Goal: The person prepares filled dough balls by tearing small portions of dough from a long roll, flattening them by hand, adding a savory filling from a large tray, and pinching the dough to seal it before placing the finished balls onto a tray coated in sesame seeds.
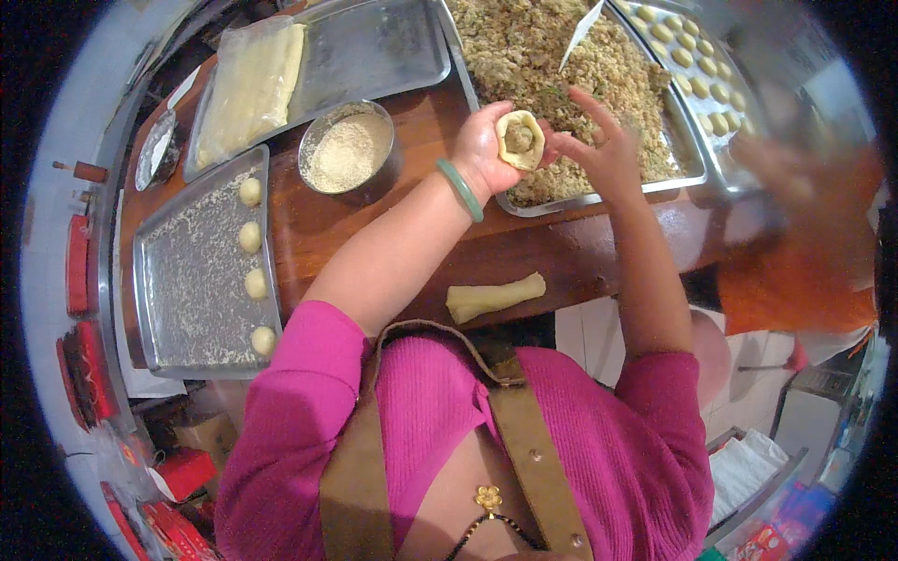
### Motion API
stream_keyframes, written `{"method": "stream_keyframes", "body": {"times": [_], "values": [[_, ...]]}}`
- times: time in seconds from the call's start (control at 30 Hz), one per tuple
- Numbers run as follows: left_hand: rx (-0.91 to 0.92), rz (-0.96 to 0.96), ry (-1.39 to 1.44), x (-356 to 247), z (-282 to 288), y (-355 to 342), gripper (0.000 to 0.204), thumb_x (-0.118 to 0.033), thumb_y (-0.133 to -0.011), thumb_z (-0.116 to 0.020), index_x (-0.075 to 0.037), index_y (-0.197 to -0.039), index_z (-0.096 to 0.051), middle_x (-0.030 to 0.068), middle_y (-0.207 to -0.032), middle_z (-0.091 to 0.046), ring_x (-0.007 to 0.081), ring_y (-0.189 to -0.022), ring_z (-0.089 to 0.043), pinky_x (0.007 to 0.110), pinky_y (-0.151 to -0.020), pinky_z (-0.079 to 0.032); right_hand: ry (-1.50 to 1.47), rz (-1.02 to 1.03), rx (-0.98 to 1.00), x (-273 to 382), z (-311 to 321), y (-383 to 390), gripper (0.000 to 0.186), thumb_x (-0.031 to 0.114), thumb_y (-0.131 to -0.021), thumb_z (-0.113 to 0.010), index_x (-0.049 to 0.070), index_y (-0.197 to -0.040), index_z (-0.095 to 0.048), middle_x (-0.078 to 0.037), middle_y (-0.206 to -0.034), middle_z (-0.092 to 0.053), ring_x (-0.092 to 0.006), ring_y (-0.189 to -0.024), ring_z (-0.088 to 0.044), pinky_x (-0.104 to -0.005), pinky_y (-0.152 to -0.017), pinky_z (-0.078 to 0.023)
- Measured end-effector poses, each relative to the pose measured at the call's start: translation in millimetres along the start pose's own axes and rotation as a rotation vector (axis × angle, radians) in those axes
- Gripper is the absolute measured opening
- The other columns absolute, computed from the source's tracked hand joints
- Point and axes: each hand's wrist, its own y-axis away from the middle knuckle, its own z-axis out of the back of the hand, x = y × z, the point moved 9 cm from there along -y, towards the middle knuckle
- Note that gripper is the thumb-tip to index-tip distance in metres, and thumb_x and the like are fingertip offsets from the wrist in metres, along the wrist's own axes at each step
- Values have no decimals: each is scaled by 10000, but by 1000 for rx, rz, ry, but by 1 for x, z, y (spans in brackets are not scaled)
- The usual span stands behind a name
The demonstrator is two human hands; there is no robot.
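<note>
Over the near edge of a metal tray (pixel 645 188) heaped with crumbly brown filling (pixel 599 122), my left hand (pixel 479 154) cradles a round of pale dough (pixel 510 161). A lump of filling sits in its hollow, and the dough's rim stands up around it. My right hand (pixel 613 154) is just to the right, fingers spread, with a fingertip close to the dough's edge; whether it touches I cannot tell. A white scraper (pixel 582 35) stands stuck in the filling. On the wooden table (pixel 412 224) nearer me lies a strip of plain dough (pixel 496 297).
Left, a metal tray (pixel 192 280) holds several dough balls along its right side. Beyond are a bowl of pale crumbs (pixel 348 154) and a tray (pixel 383 47) with plastic-wrapped dough (pixel 253 89). Several dough pieces (pixel 692 61) fill a far-right tray. A blurred person (pixel 804 215) works at right.
</note>
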Motion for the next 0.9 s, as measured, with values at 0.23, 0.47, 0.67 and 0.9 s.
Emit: {"method": "stream_keyframes", "body": {"times": [0.23, 0.47, 0.67, 0.9], "values": [[121, -108, -425, 8, -8, 2, 136, -159, -821, -537, -34, -872, -558, 78, -823, -593, 177, -747, -591, 297, -644, -501, -397, -294, 387, -12, -55, 16, 608, -35, -650, -676, 31, -1212, -454, -77, -1087, -545, -150, -970, -530, -263, -783, -459], [86, -341, -716, -7, -19, 0, 105, -154, -811, -557, -50, -814, -571, 52, -760, -570, 153, -698, -564, 293, -601, -483, -406, -188, 150, -6, -39, 14, 560, -16, -659, -659, 23, -1188, -478, -109, -1118, -541, -195, -963, -542, -302, -800, -462], [66, -67, -285, 38, -44, -15, 82, -134, -803, -557, -58, -773, -546, 53, -696, -540, 179, -630, -555, 357, -541, -498, -1292, -484, -36, -70, -28, 4, 549, 369, -883, -410, 49, -1316, -302, -150, -1239, -426, -258, -1086, -454, -391, -890, -392], [-191, -393, -270, -16, -33, -37, 66, -158, -835, -514, -93, -828, -527, 88, -674, -527, 203, -606, -563, 348, -478, -482, -1032, -445, 15, -53, -13, 6, 630, 493, -882, -350, 60, -1331, -259, -119, -1326, -338, -256, -1156, -392, -390, -910, -368]]}}
